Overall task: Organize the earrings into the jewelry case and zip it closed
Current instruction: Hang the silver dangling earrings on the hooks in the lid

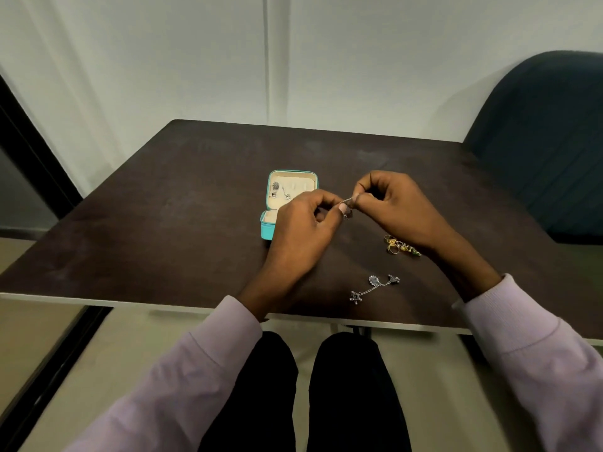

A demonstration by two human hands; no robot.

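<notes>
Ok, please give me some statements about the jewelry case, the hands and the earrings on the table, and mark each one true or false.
1. The jewelry case is zipped closed. False: it stands open, its lid up, with silver pieces in the lid.
2. Both hands pinch one small silver earring between them. True: the left hand and the right hand meet on it above the table.
3. A silver chain earring lies on the table near the front edge. True.
4. The gold earrings are inside the case. False: they lie on the table, beside the right wrist.
5. The left hand rests flat on the table. False: its fingers are curled on the earring.
</notes>
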